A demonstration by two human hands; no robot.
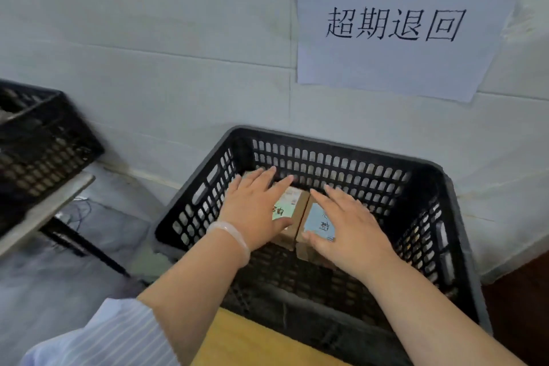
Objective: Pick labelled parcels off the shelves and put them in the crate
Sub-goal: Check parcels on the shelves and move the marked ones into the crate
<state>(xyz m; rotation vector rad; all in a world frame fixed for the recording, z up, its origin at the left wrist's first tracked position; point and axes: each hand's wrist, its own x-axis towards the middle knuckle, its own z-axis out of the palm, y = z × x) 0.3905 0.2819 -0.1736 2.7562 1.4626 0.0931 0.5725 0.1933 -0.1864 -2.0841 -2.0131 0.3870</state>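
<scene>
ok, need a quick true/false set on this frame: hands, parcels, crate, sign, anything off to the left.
1. Both hands lie flat on parcels inside the black crate. True: left hand on the left parcel, right hand on the right parcel.
2. The two parcels sit at opposite ends of the crate. False: they lie side by side, touching.
3. A paper sign with handwritten characters hangs on the wall above the crate. True.
4. The right wrist wears a bangle. False: the pale bangle is on the left wrist.
5. A second black crate stands to the left. True.
</scene>
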